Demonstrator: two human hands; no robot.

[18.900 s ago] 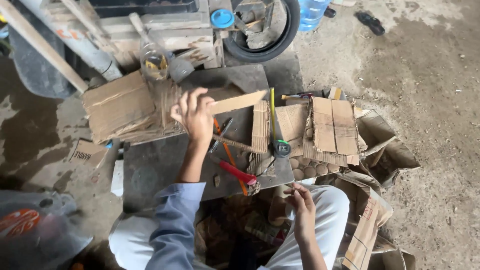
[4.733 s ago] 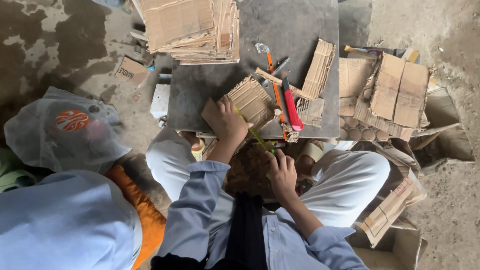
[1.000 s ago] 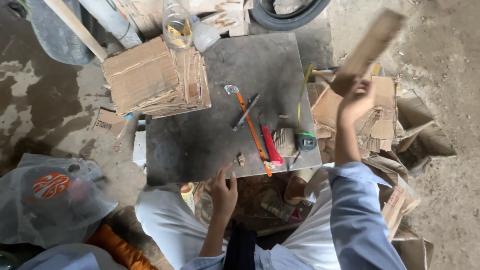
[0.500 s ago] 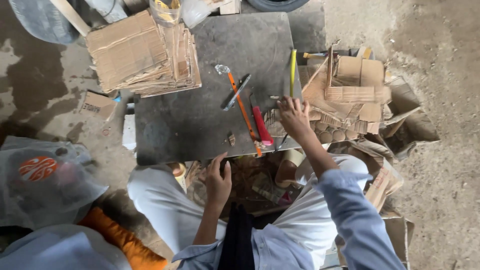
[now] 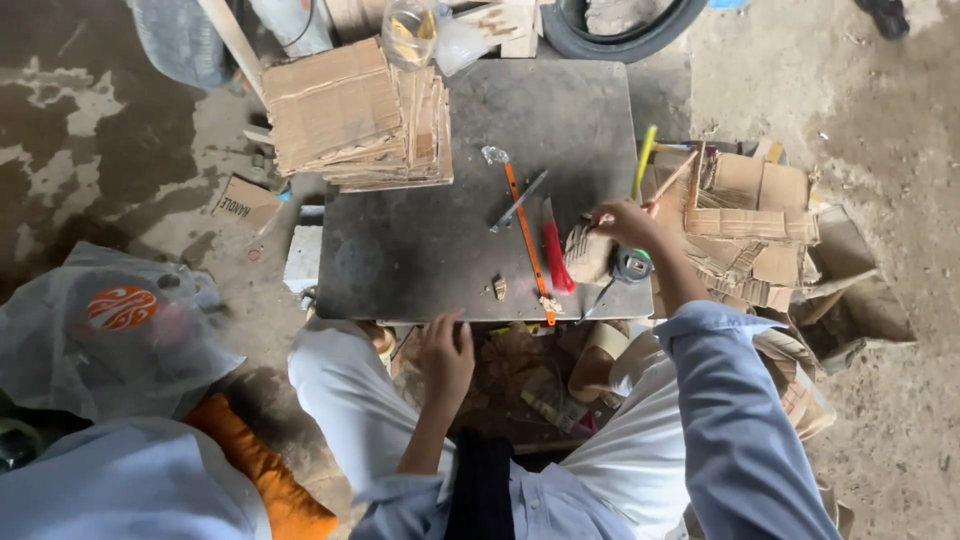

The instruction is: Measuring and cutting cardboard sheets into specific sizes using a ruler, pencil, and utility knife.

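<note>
Cardboard, a small corrugated piece, lies on the right near part of the dark work slab, and the right hand is on it, fingers curled down and pinching its upper right corner; the grip looks closed on the piece, though the fingertips themselves are partly hidden. The piece sits just to the left of that hand and slightly nearer the person, its long axis running roughly away from the body, about parallel to the red-handled cutter just beside it on the left. Left of the cutter lies a long orange-shafted tool, also pointing away from the body, with a thin grey metal tool crossing near its upper part. A round tape measure sits just under the right wrist at the slab's right edge, and a yellow-handled tool stands off above the hand. The left hand rests at the near edge of the slab, well apart from the piece, fingers loosely bent and holding nothing that can be seen, so the right hand is plainly the nearer one. A tall stack of cardboard sheets occupies the far left corner, and more cut cardboard pieces are heaped on the ground to the right
</note>
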